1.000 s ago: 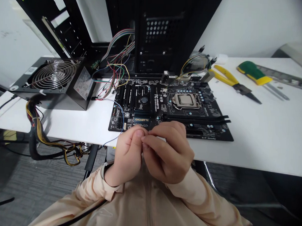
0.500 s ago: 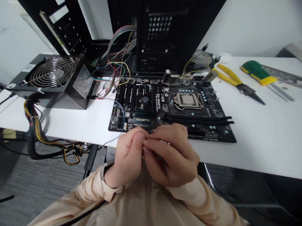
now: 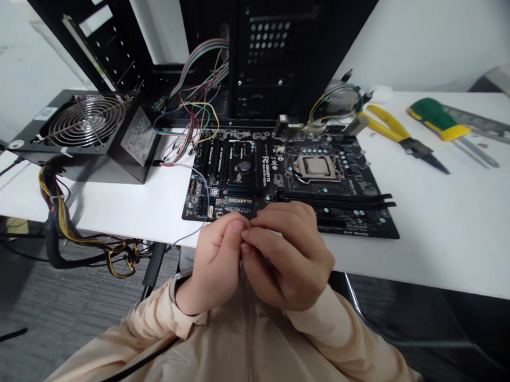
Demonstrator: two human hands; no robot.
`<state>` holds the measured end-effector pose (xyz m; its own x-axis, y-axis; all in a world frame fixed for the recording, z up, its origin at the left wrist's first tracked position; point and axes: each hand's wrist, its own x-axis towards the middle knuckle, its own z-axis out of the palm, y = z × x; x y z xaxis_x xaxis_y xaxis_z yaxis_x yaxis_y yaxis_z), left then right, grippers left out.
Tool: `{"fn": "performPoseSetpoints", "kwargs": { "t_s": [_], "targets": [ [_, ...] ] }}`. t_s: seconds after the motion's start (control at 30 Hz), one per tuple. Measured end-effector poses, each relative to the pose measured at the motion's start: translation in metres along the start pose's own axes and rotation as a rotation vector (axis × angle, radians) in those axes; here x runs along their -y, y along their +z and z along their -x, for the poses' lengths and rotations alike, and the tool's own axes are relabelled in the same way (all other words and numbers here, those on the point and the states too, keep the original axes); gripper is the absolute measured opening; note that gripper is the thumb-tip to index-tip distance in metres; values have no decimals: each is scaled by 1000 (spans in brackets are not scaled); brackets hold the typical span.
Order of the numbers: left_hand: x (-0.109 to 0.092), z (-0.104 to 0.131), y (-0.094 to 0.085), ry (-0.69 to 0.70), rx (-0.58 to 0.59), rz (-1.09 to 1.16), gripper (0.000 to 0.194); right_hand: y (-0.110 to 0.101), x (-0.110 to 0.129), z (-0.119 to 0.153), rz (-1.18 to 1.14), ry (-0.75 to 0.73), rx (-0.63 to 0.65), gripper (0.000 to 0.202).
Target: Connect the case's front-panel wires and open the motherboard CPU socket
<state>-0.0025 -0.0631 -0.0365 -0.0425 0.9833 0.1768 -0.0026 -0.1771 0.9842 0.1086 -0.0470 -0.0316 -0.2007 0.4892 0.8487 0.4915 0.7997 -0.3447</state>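
My left hand (image 3: 220, 257) and my right hand (image 3: 292, 254) meet in front of my chest, just off the near edge of the table. Both are closed, with thumbs and fingertips pinched together where they touch. Whatever lies between the fingertips is hidden or too small to make out. Right behind the hands, a black Gigabyte motherboard (image 3: 276, 183) lies flat on the table. On its right half sits a processor (image 3: 316, 166) in a metal socket frame. A thin blue wire (image 3: 206, 191) curves over the board's left end and down past the table edge.
A power supply (image 3: 141, 138) stands at left, its cable bundle (image 3: 62, 216) hanging off the white table (image 3: 439, 233). The open black case (image 3: 280, 96) rises behind, with loose coloured wires (image 3: 194, 118). At right lie yellow-handled pliers (image 3: 403, 138) and a green-and-yellow screwdriver (image 3: 438, 117).
The right hand has shifted very slightly up and left against the left hand. The fingertips stay pinched together. Otherwise only the view has moved a little.
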Motion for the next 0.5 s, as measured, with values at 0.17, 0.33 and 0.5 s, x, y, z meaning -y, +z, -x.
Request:
{"fn": "performPoseSetpoints", "kwargs": {
  "t_s": [0.17, 0.33, 0.5],
  "targets": [
    [-1, 1, 0, -5, 4, 59, 38, 0, 1, 1, -33, 20, 13, 6],
    [-4, 2, 0, -7, 40, 109, 43, 1, 2, 3, -106, 51, -30, 7],
    [-3, 2, -1, 40, 41, 66, 42, 2, 3, 2, -162, 85, -96, 9]
  ]
}}
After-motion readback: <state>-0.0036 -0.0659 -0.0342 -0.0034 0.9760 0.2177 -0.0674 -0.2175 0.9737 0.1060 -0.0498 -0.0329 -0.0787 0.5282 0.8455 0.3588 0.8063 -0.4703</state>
